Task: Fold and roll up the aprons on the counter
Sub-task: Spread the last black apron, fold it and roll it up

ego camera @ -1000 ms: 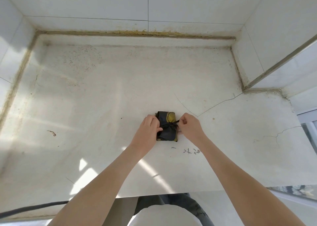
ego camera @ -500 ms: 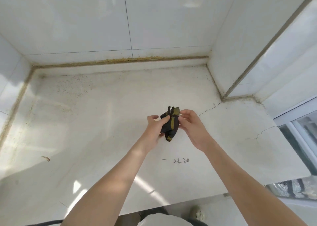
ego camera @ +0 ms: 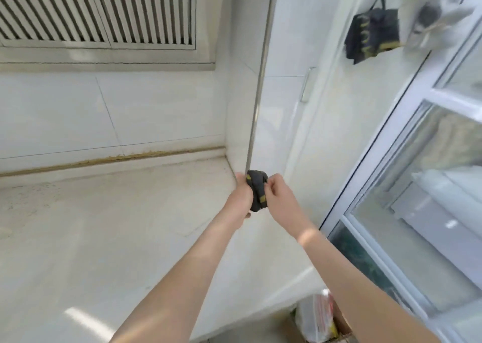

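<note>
Presently the rolled apron (ego camera: 257, 190), a compact dark bundle with yellow markings, is held in the air above the right end of the bench (ego camera: 104, 238), close to the wall corner and not touching the surface. The left hand (ego camera: 241, 196) grips it from the left, fingers curled round it. The right hand (ego camera: 277, 196) pinches its right side. Judgement: the rolling looks complete, and this is the carrying-off step. The next move calls for a firm hold so the roll stays tight, then a place to set it. A dark bag-like item (ego camera: 373, 35) hangs on the wall beyond; whether it is another apron cannot be told.
</note>
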A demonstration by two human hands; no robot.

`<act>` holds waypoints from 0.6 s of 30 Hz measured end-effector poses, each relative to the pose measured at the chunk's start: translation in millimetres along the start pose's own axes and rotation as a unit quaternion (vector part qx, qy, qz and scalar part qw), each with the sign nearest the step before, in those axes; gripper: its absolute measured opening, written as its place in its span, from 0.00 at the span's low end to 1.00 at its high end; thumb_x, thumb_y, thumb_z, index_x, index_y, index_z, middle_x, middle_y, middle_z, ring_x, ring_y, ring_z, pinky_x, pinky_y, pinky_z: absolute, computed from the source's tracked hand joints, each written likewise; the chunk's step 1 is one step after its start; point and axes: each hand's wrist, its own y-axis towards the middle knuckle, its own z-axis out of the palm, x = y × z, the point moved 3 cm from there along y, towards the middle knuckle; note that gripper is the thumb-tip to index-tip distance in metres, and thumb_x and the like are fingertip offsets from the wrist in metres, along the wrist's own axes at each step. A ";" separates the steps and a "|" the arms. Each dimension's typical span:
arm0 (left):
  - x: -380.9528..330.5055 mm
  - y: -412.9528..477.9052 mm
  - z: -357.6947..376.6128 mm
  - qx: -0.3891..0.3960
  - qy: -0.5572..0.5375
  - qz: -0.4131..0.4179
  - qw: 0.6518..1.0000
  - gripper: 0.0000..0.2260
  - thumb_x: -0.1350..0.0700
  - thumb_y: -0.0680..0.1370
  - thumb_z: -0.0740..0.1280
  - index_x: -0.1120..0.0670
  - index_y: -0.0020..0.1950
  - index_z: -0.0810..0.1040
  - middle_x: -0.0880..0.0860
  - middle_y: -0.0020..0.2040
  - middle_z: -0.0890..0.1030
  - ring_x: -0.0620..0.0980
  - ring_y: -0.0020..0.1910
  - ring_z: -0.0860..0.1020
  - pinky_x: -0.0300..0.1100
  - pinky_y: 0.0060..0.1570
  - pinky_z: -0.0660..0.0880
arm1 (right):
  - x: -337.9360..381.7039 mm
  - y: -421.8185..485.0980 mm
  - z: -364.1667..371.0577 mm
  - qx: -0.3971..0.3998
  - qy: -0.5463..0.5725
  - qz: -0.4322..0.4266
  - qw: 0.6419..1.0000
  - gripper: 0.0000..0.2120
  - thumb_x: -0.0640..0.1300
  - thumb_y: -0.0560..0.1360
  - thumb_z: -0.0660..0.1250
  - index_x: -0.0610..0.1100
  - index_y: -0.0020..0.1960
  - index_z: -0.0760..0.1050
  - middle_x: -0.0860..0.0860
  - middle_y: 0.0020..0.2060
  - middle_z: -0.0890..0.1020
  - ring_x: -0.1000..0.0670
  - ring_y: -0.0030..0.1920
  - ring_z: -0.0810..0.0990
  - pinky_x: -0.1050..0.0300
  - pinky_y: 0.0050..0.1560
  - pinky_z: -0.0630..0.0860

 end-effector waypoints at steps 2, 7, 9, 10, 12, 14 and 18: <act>-21.5 -12.9 28.8 -0.076 0.085 0.057 0.992 0.29 0.42 0.82 0.40 0.56 0.53 0.76 0.54 0.45 0.78 0.51 0.44 0.75 0.43 0.46 0.71 | -3.4 -2.0 -36.5 -0.026 0.006 -0.007 1.000 0.08 0.43 0.83 0.51 0.43 0.45 0.62 0.53 0.36 0.68 0.51 0.37 0.67 0.62 0.35 0.64; -74.0 -43.0 91.0 -0.051 0.011 0.199 0.979 0.30 0.29 0.72 0.57 0.54 0.57 0.72 0.50 0.50 0.80 0.49 0.49 0.80 0.47 0.52 0.77 | 32.3 15.3 -107.6 -0.067 -0.010 -0.082 0.994 0.11 0.50 0.77 0.55 0.46 0.38 0.60 0.52 0.31 0.66 0.52 0.32 0.65 0.57 0.35 0.63; -103.1 -47.3 107.0 -0.060 0.024 0.239 0.969 0.18 0.42 0.78 0.62 0.57 0.56 0.70 0.52 0.48 0.80 0.47 0.44 0.80 0.42 0.46 0.79 | 51.1 26.1 -138.7 -0.074 -0.029 -0.106 0.991 0.07 0.44 0.79 0.54 0.44 0.42 0.62 0.50 0.34 0.70 0.49 0.34 0.69 0.54 0.36 0.69; -115.2 -50.5 108.0 -0.068 0.040 0.251 0.965 0.13 0.48 0.80 0.60 0.58 0.55 0.70 0.52 0.46 0.79 0.45 0.40 0.79 0.36 0.39 0.78 | 58.6 30.4 -147.2 -0.073 -0.042 -0.109 0.991 0.05 0.42 0.80 0.53 0.44 0.45 0.63 0.47 0.38 0.74 0.45 0.38 0.73 0.50 0.39 0.74; -158.2 -50.8 115.8 -0.095 0.095 0.283 0.950 0.08 0.54 0.81 0.56 0.59 0.54 0.69 0.51 0.43 0.76 0.44 0.36 0.75 0.30 0.27 0.70 | 83.1 47.8 -179.2 -0.081 -0.074 -0.128 0.986 0.05 0.41 0.81 0.53 0.42 0.50 0.66 0.42 0.44 0.77 0.40 0.46 0.76 0.45 0.48 0.75; -198.2 -52.5 120.3 -0.117 0.139 0.301 0.936 0.09 0.57 0.81 0.54 0.60 0.57 0.68 0.53 0.47 0.75 0.51 0.40 0.76 0.36 0.31 0.70 | 108.4 64.2 -205.7 -0.093 -0.105 -0.171 0.975 0.05 0.39 0.80 0.55 0.41 0.49 0.69 0.44 0.43 0.78 0.42 0.46 0.75 0.51 0.46 0.71; -275.2 -59.5 125.4 -0.022 0.083 0.328 0.941 0.12 0.57 0.79 0.56 0.62 0.59 0.69 0.59 0.54 0.79 0.57 0.40 0.83 0.46 0.37 0.82 | 164.1 86.3 -257.4 -0.157 -0.162 -0.276 0.934 0.06 0.35 0.77 0.60 0.43 0.42 0.68 0.51 0.38 0.71 0.48 0.43 0.69 0.60 0.39 0.60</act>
